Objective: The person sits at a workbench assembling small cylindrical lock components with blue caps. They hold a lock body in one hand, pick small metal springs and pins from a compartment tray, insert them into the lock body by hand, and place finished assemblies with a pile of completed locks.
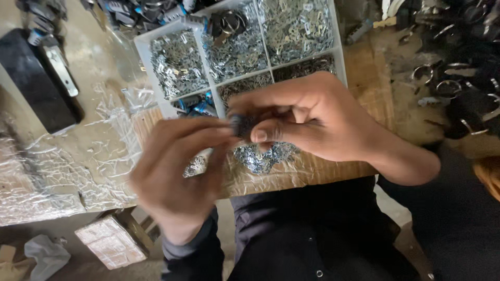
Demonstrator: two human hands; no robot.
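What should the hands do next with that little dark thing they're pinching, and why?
Probably press the small dark part together between the fingertips. Both the left hand and the right hand pinch it above the wooden board, with a small pile of metal pieces below and the white divided tray full of more.

a white compartment tray [142, 52] sits on a wooden board [371, 88]; its sections hold small silvery metal parts [177, 62]. crinkled clear plastic film [62, 171] covers the bench to the left. a flat black block [31, 83] lies at far left. metal rings [448, 78] lie at right. a small wrapped block [110, 242] rests below.
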